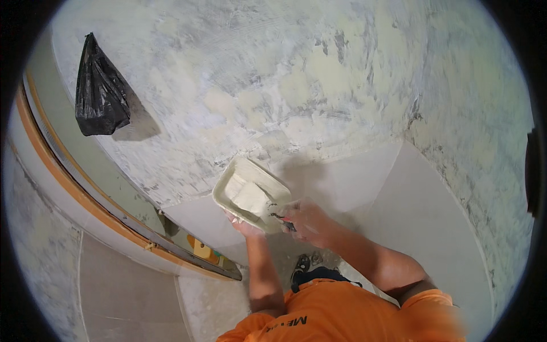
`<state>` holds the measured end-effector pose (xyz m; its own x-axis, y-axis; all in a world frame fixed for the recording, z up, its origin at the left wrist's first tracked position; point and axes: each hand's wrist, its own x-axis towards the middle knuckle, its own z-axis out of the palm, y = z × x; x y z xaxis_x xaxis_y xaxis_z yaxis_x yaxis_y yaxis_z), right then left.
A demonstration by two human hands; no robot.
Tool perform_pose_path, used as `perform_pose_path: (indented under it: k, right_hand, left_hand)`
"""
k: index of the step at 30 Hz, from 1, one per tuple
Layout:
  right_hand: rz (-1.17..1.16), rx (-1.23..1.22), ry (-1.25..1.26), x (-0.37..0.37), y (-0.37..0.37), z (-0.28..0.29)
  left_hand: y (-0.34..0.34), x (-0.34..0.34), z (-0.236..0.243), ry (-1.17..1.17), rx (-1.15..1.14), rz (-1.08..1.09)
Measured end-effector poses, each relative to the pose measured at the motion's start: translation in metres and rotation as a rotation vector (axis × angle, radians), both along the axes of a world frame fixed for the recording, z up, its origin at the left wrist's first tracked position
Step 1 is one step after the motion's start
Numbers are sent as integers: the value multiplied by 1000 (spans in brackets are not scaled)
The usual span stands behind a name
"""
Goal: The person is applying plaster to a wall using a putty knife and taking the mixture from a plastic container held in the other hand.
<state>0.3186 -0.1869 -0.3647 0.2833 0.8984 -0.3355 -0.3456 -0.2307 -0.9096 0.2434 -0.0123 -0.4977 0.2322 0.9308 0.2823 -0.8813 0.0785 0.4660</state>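
A cream rectangular tub [220, 185] with rounded corners is held in front of me, tilted, by my left hand [246, 226], which supports it from below at its near edge. Smooth white putty [250, 198] lies in the tub. My right hand [309, 221], smeared with white, is closed around the dark and red handle of a putty knife [286, 222] at the tub's right side. The knife's blade reaches over the tub and cannot be told clearly from the putty.
A wall [296, 91] patched with putty rises ahead, meeting another wall [473, 125] at a corner on the right. A black plastic bag [102, 100] hangs on the upper left. Left is an orange-edged door frame [85, 191]; a yellow object [202, 251] shows beyond it. Grey panels line the lower walls.
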Motion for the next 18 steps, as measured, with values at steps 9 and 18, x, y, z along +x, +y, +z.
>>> perform_pose_path:
  k: [9, 18]
  right_hand:
    - [-439, 328, -1405, -38, 12, 23]
    - [-190, 270, -1526, -61, 18, 43]
  left_hand:
    - [6, -34, 24, -197, 10, -75]
    - [15, -48, 24, -117, -146, 10]
